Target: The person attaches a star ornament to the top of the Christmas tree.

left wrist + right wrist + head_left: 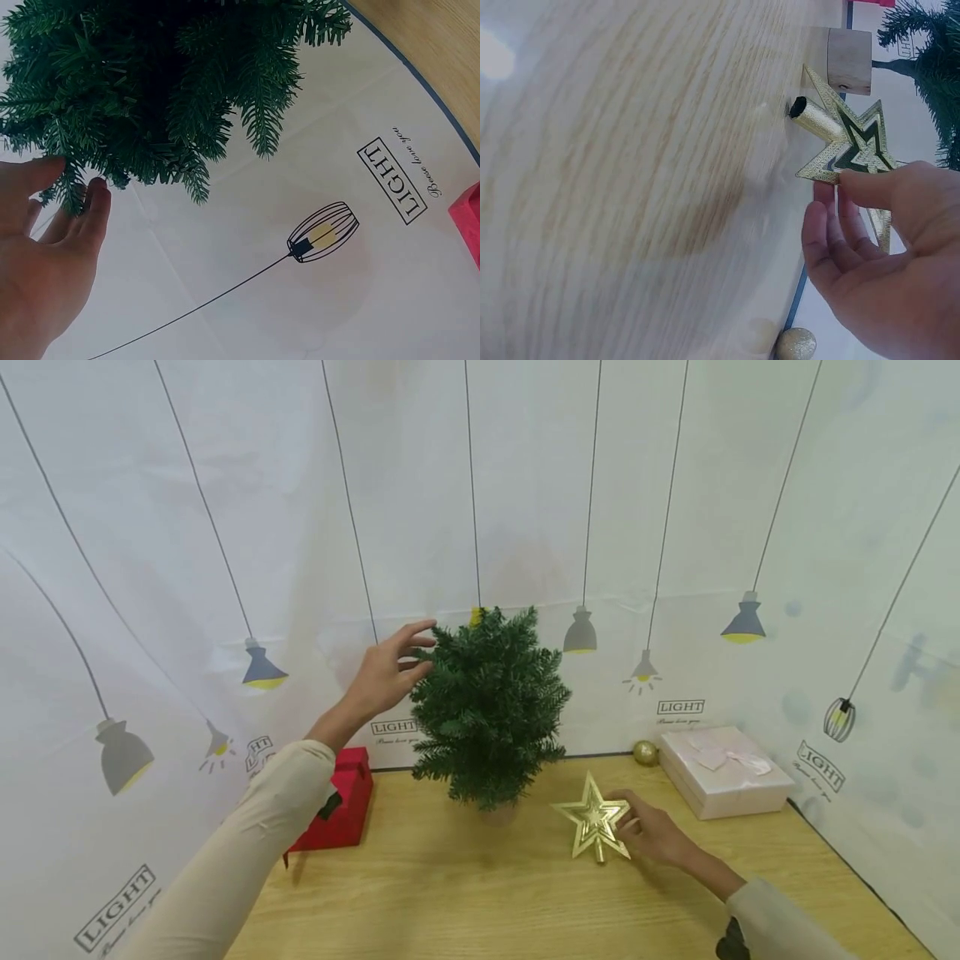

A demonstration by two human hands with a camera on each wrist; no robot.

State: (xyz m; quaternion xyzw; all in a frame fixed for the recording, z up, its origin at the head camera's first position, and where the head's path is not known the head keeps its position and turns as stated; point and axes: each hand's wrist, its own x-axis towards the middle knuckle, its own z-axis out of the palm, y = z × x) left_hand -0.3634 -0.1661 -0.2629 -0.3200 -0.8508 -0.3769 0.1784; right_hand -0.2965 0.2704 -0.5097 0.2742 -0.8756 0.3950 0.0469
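Note:
A small green artificial Christmas tree (491, 702) stands upright on a wooden block base (850, 61). My left hand (393, 668) is at the tree's upper left side, fingers loosely bent. In the left wrist view its thumb and fingers (94, 217) lie on either side of a branch tip, with a gap between them. My right hand (652, 831) pinches a gold star tree topper (592, 817) by one side, right of the tree. The star's hollow tube (815, 118) points downward in the head view, close over the table; its open end shows in the right wrist view.
On the wooden table (450, 902), a red box (348, 802) sits at the left, partly behind my left sleeve. At the back right are a gold ball ornament (645, 752) and a pale pink gift box (723, 768) with a bow. A white backdrop with printed lamps surrounds the table.

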